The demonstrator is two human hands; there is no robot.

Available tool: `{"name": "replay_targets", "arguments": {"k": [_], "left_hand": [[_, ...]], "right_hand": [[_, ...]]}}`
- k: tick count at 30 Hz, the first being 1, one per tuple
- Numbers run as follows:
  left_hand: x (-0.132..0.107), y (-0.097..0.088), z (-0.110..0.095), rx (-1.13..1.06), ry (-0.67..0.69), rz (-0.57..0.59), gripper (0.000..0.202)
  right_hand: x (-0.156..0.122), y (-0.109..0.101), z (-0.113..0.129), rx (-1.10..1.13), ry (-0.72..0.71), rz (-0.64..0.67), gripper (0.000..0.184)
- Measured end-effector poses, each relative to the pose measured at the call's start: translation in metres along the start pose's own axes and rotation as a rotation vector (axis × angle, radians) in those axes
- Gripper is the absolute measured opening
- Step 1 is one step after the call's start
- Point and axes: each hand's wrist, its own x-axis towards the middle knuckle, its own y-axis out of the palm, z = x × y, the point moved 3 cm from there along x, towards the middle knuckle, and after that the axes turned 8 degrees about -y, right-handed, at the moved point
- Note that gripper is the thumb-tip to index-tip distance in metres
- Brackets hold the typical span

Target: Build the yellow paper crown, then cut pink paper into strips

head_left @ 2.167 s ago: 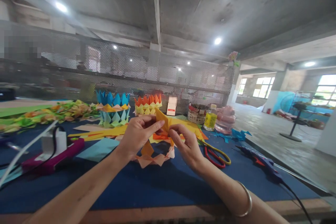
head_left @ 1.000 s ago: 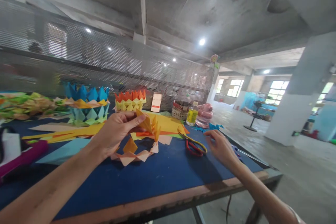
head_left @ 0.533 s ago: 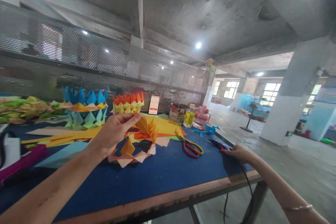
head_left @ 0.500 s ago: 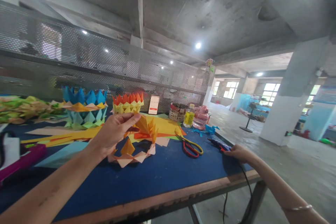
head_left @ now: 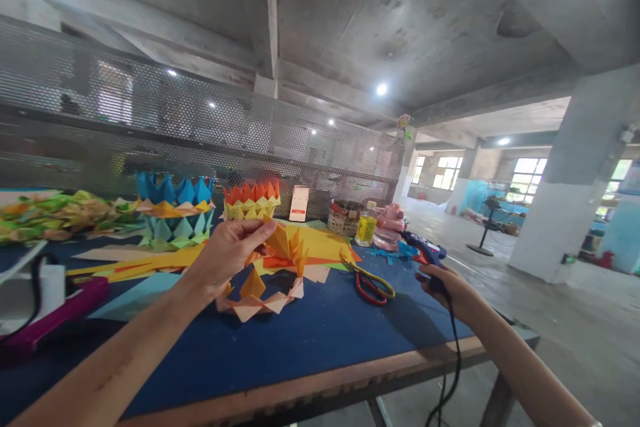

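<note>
My left hand [head_left: 225, 253] pinches an orange folded paper piece [head_left: 281, 241] between thumb and fingers. Just below it, a ring of pale pink folded paper [head_left: 250, 311] lies on the blue tabletop, with orange pointed pieces standing on part of it. Whether the pinched piece touches the ring, I cannot tell. At the right, my right hand [head_left: 453, 288] is wrapped round the handle of a dark blue glue gun [head_left: 424, 247], raised above the table with its nozzle to the left. A black cord hangs from it. Scissors [head_left: 375, 285] with red and yellow handles lie between my hands.
Behind stand a blue-topped paper basket [head_left: 176, 223], a red and yellow one [head_left: 253, 200], a phone [head_left: 299, 203], a woven basket [head_left: 345, 217], a yellow bottle [head_left: 367, 225] and a pink container [head_left: 389, 227]. Paper sheets [head_left: 327, 242] lie in front. A magenta tool [head_left: 65, 317] sits left.
My right hand has lifted the glue gun off the tabletop and tilted it upward. My left hand keeps its pinch on the orange paper. The whole view has shifted slightly.
</note>
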Motion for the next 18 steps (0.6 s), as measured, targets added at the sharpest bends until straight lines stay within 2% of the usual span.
{"name": "replay_targets", "arguments": {"k": [6,7,9,13,18], "left_hand": [[0.003,-0.006,-0.003,0.058,0.023,-0.067,0.018],[0.004,-0.008,-0.004,0.069,0.026,-0.079,0.019],[0.005,-0.01,-0.004,0.09,0.032,-0.096,0.022],[0.005,-0.011,-0.004,0.133,0.031,-0.095,0.025],[0.005,-0.012,-0.003,0.221,0.055,-0.104,0.029]], "right_hand": [[-0.045,0.086,0.038,0.256,-0.081,0.237,0.038],[-0.054,0.1,0.041,0.272,-0.119,0.3,0.039],[-0.07,0.125,0.043,0.278,-0.229,0.343,0.038],[-0.091,0.161,0.035,0.099,-0.392,0.28,0.047],[-0.104,0.181,0.025,-0.112,-0.609,0.21,0.038]]}}
